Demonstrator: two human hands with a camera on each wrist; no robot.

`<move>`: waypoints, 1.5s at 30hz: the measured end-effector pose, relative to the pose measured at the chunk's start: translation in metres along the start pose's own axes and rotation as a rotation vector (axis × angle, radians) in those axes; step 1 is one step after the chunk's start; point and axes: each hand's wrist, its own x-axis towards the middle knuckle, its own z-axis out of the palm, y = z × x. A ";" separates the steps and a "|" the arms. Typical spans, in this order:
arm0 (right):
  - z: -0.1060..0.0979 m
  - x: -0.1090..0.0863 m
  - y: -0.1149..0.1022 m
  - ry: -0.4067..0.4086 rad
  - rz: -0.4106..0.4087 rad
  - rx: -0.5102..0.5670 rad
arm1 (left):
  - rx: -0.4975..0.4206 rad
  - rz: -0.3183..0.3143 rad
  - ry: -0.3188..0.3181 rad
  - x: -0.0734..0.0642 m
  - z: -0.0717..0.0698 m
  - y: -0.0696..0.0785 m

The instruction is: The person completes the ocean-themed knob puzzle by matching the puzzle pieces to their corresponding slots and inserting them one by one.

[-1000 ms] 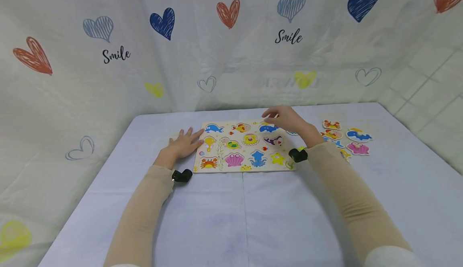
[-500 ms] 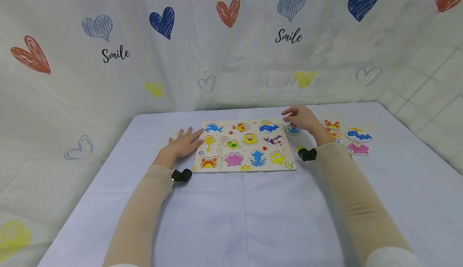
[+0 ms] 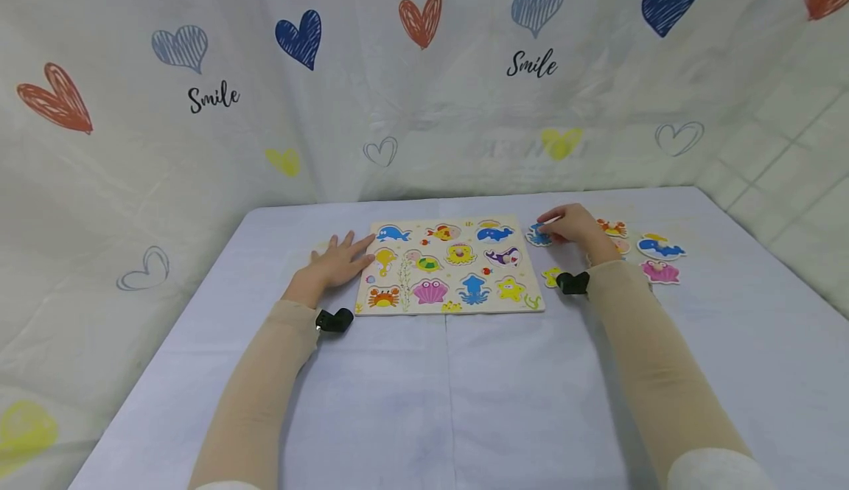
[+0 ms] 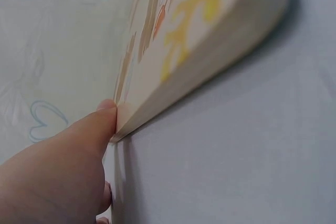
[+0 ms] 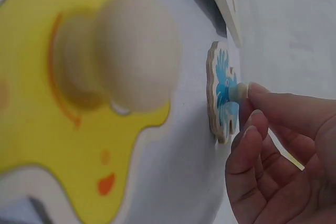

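Pinched the blue piece (image 5: 222, 77) by its knob (image 5: 241, 93) in the right hand (image 5: 286, 153), beside the puzzle board (image 3: 448, 275). Spread the left hand (image 3: 337, 263) at its left edge. Apparently left several loose pieces (image 3: 660, 273) unplaced on the counter (image 3: 497, 394); could not tell of any slots filled.

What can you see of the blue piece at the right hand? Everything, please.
The blue piece is a flat cut-out with a wavy outline, a blue print with a pale border, and a layered, wood-like edge. A small pale knob stands on its face, pinched by the right hand. It's right of the puzzle board, apart from it, roughly parallel to the tabletop. Whether it touches the cloth isn't clear.
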 end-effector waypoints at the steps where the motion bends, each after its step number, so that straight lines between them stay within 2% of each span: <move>1: -0.001 0.000 0.001 -0.002 0.002 -0.001 | 0.001 0.001 -0.001 0.000 0.000 0.000; 9: -0.004 -0.001 0.004 -0.007 0.024 0.019 | -0.002 -0.004 -0.004 0.001 -0.001 0.000; 18: -0.002 -0.005 0.000 -0.021 -0.001 -0.052 | 0.003 -0.002 -0.001 0.000 -0.001 0.000; 26: 0.001 -0.006 -0.006 -0.021 0.045 -0.084 | 0.006 0.000 0.004 -0.001 -0.001 0.001; 39: 0.001 -0.005 -0.004 -0.034 -0.033 -0.161 | 0.008 0.009 0.006 -0.001 0.001 0.001; 45: -0.004 -0.012 -0.009 -0.032 -0.089 -0.210 | 0.000 0.007 0.007 -0.002 0.000 0.002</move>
